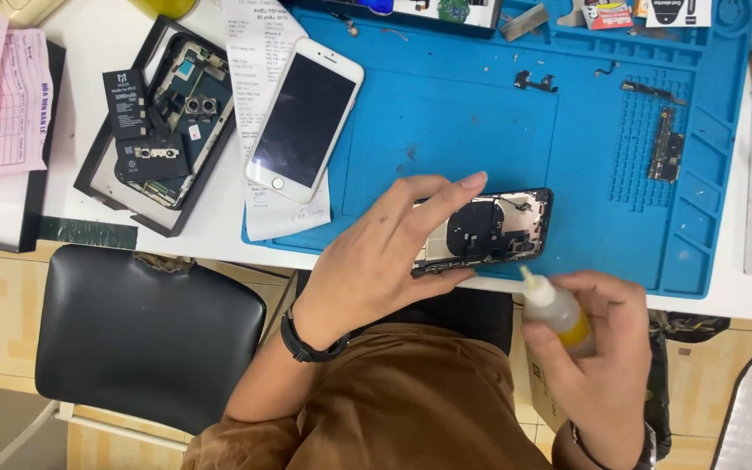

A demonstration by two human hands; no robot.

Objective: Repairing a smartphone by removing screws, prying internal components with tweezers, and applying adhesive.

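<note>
Left hand (385,252) clamps opened phone (489,231) on blue mat (446,130) near worktop edge, long axis left-right. Right hand (598,348) grips small dropper bottle (554,309), nozzle pointing up-left toward phone.

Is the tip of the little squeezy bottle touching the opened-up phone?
Apart. In the head view, the squeeze bottle in the right hand points its nozzle up below the opened phone, which the left hand grips; blue mat shows between them.
</note>
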